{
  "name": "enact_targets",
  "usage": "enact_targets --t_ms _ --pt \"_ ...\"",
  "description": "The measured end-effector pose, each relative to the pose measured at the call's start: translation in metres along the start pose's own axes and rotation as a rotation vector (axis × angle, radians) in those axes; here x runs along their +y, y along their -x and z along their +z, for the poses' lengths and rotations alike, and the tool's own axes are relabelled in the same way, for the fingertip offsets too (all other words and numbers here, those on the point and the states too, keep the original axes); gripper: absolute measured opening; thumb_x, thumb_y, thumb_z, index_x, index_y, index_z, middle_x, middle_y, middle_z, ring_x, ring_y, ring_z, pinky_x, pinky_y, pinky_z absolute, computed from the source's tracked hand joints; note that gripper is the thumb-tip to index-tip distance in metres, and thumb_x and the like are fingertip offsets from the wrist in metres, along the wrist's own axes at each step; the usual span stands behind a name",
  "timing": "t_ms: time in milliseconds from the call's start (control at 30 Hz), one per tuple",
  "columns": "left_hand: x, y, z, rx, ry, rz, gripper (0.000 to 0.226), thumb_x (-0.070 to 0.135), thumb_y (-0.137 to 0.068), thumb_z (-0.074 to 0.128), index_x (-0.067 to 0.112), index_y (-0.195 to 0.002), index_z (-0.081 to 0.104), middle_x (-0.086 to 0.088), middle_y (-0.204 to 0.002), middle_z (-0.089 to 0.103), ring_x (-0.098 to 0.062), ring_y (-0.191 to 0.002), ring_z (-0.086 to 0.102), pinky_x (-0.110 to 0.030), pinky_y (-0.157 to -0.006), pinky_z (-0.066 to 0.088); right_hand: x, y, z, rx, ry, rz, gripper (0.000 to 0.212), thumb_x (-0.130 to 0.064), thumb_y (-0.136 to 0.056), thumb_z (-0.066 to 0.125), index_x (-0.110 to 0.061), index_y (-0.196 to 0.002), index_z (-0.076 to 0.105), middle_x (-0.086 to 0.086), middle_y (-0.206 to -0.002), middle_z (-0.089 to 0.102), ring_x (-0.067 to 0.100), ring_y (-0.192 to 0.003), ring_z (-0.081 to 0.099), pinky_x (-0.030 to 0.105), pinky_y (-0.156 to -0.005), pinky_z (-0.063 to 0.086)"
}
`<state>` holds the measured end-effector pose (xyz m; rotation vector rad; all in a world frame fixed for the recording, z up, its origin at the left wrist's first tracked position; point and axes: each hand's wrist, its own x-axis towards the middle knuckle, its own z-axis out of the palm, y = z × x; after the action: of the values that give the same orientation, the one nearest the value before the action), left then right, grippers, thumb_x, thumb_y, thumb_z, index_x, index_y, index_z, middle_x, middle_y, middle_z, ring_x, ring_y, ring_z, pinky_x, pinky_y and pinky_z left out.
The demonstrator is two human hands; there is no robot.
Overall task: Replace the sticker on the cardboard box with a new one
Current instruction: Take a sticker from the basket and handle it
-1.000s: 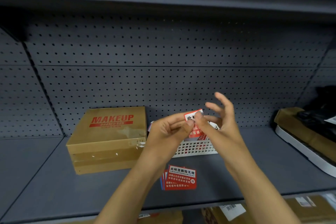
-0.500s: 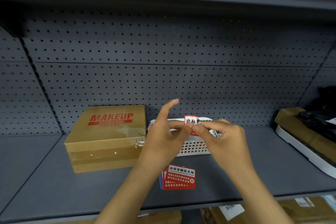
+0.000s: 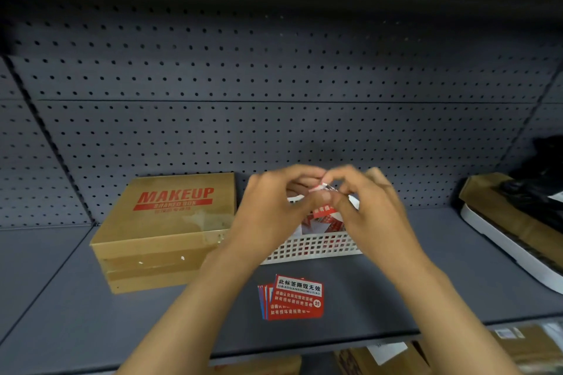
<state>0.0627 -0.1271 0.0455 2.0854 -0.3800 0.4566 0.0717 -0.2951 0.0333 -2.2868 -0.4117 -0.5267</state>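
A brown cardboard box (image 3: 170,231) printed MAKEUP in red lies on the grey shelf at the left. My left hand (image 3: 268,216) and my right hand (image 3: 368,210) meet above a white perforated basket (image 3: 313,248), both pinching a small crumpled red-and-white sticker (image 3: 324,189) between the fingertips. The sticker is mostly hidden by the fingers. A stack of fresh red stickers (image 3: 294,298) with white writing lies flat on the shelf in front of the basket. More red sticker scraps (image 3: 326,222) show inside the basket.
The grey shelf (image 3: 91,323) has a pegboard back wall (image 3: 274,119). At the right stands a white tray (image 3: 502,250) with brown card and dark items. Cardboard boxes (image 3: 524,344) sit on the shelf below. Another shelf hangs overhead.
The flat sticker held up between my hands has been folded and crumpled small. My right fingers, spread a second ago, have closed on it, and both hands dropped slightly toward the basket.
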Motion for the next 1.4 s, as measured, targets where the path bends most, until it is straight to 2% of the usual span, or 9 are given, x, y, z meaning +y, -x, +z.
enact_targets --t_ms 100,200,400,533,800,967,1100,1300,1400 --pt "-0.012 -0.015 0.002 0.071 0.123 -0.076 0.007 0.022 -0.081 0.081 0.024 -0.089 0.081 0.017 -0.076 0.075 0.006 -0.072 0.071 -0.006 -0.072 0.052 0.007 -0.015 -0.004 -0.089 -0.053 0.072 0.033 -0.04 -0.087 0.071 -0.043 -0.107 0.045 -0.013 -0.076 0.071 0.013 -0.099 0.057 0.035 -0.078 0.046" --pt "-0.03 -0.027 0.009 0.093 0.054 -0.118 0.013 0.025 -0.085 0.077 0.031 -0.097 0.077 0.014 -0.077 0.075 0.004 -0.075 0.07 -0.004 -0.071 0.049 0.022 -0.03 0.004 -0.124 -0.069 0.099 0.016 -0.033 -0.086 0.075 -0.041 -0.092 0.062 -0.021 -0.078 0.072 -0.005 -0.089 0.059 0.022 -0.072 0.038" --pt "-0.081 -0.043 0.043 -0.062 -0.49 -0.096 0.03 0.024 -0.099 0.05 0.027 -0.123 0.068 -0.005 -0.111 0.077 -0.029 -0.103 0.071 -0.042 -0.085 0.057 0.06 -0.051 0.047 -0.194 -0.154 0.228 0.009 -0.025 -0.088 0.073 -0.034 -0.089 0.074 -0.015 -0.084 0.075 -0.006 -0.081 0.068 0.008 -0.071 0.045" --pt "-0.098 -0.038 0.046 -0.227 -0.666 -0.08 0.043 0.03 -0.094 0.037 0.027 -0.127 0.065 -0.007 -0.118 0.074 -0.032 -0.115 0.062 -0.044 -0.093 0.054 0.08 -0.053 0.065 -0.236 -0.041 0.182 0.025 -0.031 -0.09 0.069 -0.055 -0.083 0.07 -0.021 -0.092 0.077 -0.001 -0.09 0.071 0.029 -0.085 0.058" --pt "-0.106 -0.034 0.046 -0.318 -0.614 -0.182 0.038 0.024 -0.102 0.044 0.026 -0.138 0.059 -0.009 -0.157 0.034 -0.032 -0.145 0.029 -0.038 -0.12 0.026 0.088 -0.042 0.072 -0.143 0.073 0.141 0.016 -0.024 -0.093 0.066 -0.029 -0.102 0.078 -0.011 -0.095 0.074 0.013 -0.104 0.062 0.029 -0.086 0.051" --pt "-0.098 -0.023 0.036 0.025 -0.444 0.007 0.047 0.009 -0.094 0.056 0.027 -0.137 0.059 -0.004 -0.141 0.053 -0.026 -0.128 0.054 -0.04 -0.103 0.051 0.063 -0.004 0.052 0.121 0.056 -0.078 0.014 -0.021 -0.091 0.066 -0.023 -0.1 0.077 -0.01 -0.094 0.076 0.012 -0.09 0.065 0.028 -0.075 0.054" --pt "-0.084 -0.01 0.025 0.189 -0.362 0.112 0.041 0.001 -0.091 0.057 0.02 -0.126 0.067 0.0 -0.123 0.062 -0.013 -0.105 0.063 -0.027 -0.086 0.055 0.045 0.047 0.063 -0.045 0.061 -0.133 0.013 -0.025 -0.089 0.063 -0.027 -0.096 0.074 -0.016 -0.088 0.071 -0.009 -0.07 0.057 0.013 -0.062 0.05" --pt "-0.077 0.029 0.021 0.264 -0.312 0.179 0.032 -0.002 -0.09 0.056 0.014 -0.111 0.073 -0.001 -0.104 0.064 -0.01 -0.084 0.062 -0.028 -0.068 0.055 0.054 0.069 0.102 -0.441 0.286 0.024 0.044 -0.048 -0.093 0.056 -0.027 -0.132 0.06 -0.005 -0.133 0.06 0.016 -0.127 0.05 0.033 -0.101 0.046" --pt "-0.083 0.06 0.026 0.243 -0.307 0.203 0.026 -0.003 -0.088 0.057 0.011 -0.101 0.075 -0.002 -0.1 0.067 -0.001 -0.073 0.051 -0.015 -0.06 0.044 0.063 0.065 0.111 -0.498 0.375 0.025 0.053 -0.055 -0.091 0.053 -0.024 -0.134 0.058 -0.002 -0.137 0.055 0.019 -0.131 0.041 0.033 -0.106 0.04"
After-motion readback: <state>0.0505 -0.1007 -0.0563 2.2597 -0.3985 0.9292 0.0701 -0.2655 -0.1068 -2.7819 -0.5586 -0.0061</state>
